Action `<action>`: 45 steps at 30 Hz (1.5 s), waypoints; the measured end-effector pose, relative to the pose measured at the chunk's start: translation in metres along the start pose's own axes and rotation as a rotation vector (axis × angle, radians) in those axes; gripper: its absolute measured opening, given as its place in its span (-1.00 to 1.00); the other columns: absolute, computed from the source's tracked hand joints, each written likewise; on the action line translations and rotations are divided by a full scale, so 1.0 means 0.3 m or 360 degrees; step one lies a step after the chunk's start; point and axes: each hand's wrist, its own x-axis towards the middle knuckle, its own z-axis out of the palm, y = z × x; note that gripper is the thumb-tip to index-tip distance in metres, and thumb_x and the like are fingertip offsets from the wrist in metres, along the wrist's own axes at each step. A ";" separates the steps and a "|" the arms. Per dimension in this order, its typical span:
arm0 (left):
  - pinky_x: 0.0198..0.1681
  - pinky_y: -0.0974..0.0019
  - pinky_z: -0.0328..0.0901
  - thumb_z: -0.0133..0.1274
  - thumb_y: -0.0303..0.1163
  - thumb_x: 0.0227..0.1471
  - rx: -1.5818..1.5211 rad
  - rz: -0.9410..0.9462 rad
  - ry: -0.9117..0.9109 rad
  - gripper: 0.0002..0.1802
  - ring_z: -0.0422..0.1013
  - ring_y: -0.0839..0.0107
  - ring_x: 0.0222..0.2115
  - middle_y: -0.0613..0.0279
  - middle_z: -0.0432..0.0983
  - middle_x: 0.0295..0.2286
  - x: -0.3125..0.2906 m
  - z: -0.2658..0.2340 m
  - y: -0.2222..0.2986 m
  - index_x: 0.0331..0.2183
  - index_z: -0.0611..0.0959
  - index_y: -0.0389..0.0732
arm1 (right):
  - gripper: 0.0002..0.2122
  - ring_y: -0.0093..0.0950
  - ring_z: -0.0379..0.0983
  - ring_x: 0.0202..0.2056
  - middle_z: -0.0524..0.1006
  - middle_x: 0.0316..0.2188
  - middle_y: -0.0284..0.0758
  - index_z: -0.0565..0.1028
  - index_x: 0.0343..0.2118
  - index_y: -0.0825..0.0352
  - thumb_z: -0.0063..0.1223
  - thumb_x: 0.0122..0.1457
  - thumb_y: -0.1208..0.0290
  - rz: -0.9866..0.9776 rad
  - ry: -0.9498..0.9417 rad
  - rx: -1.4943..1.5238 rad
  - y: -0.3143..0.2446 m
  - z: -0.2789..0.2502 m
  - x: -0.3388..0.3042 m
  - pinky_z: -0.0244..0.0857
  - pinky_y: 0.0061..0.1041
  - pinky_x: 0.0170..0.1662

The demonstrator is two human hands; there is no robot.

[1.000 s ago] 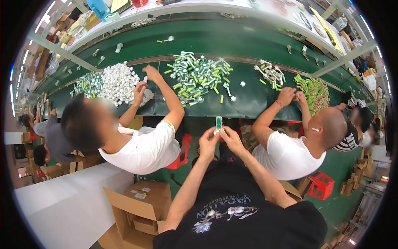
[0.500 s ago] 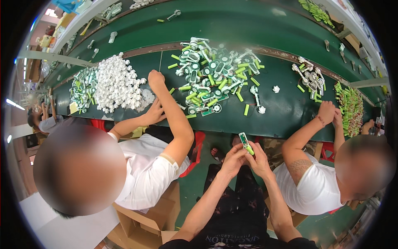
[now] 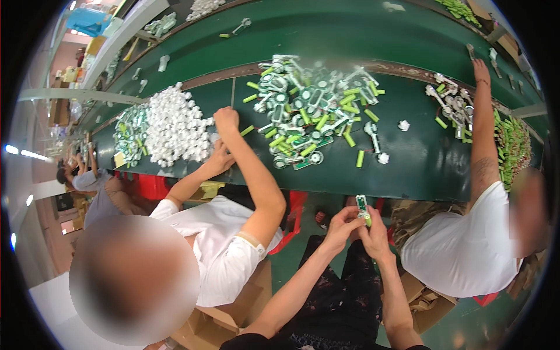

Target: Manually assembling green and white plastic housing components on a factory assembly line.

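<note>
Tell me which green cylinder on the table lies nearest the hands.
The green cylinder right beside a white flower-shaped piece, lying apart from the central heap; no other cylinder on the table lies nearer.

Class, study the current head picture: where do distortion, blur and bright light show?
Head view: the brown rail bends into an arc; head view: haze softens the far edge of the central parts pile; head view: lamps glare at far left.

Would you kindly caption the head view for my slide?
Left hand and right hand hold a circuit board and green battery beside a cluttered worktable.
</note>
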 end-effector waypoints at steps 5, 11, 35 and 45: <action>-0.33 0.43 0.41 0.22 -0.35 0.42 0.0003 -0.0037 0.0027 -0.61 0.58 0.56 -0.24 0.32 0.62 -0.15 0.005 0.047 0.024 0.18 0.59 -0.24 | -0.47 0.15 0.57 -0.02 0.50 0.02 0.06 0.31 0.36 0.40 0.12 0.38 0.39 0.0100 0.0004 -0.0125 0.006 -0.007 -0.001 0.49 0.02 -0.02; -0.49 0.47 0.34 0.27 -0.32 0.40 0.0309 0.0153 0.0132 -0.65 0.55 0.62 -0.36 0.30 0.61 -0.20 0.014 0.004 -0.017 0.10 0.61 -0.26 | -0.46 0.17 0.56 -0.05 0.49 0.03 0.05 0.30 0.37 0.37 0.12 0.38 0.38 0.0083 -0.0071 -0.0093 -0.021 0.008 0.004 0.49 0.04 -0.04; 0.15 -0.04 0.34 0.00 -0.25 0.40 0.1283 0.0371 0.0233 -0.55 0.45 -0.09 0.03 -0.20 0.48 -0.05 0.050 0.027 0.006 0.13 0.56 -0.40 | -0.34 0.23 0.51 -0.02 0.42 0.05 0.07 0.23 0.42 0.33 0.13 0.24 0.61 0.0047 -0.0090 -0.0198 -0.014 0.056 0.024 0.46 0.11 -0.06; 0.05 0.02 0.40 0.19 -0.08 0.31 0.1166 0.0196 0.0194 -0.46 0.52 -0.02 -0.05 -0.18 0.58 -0.13 0.065 0.032 0.044 0.02 0.69 -0.40 | -0.33 0.21 0.47 0.06 0.46 0.05 0.11 0.22 0.47 0.35 0.11 0.29 0.59 -0.0079 0.0066 -0.0131 0.069 0.076 0.021 0.44 0.04 0.06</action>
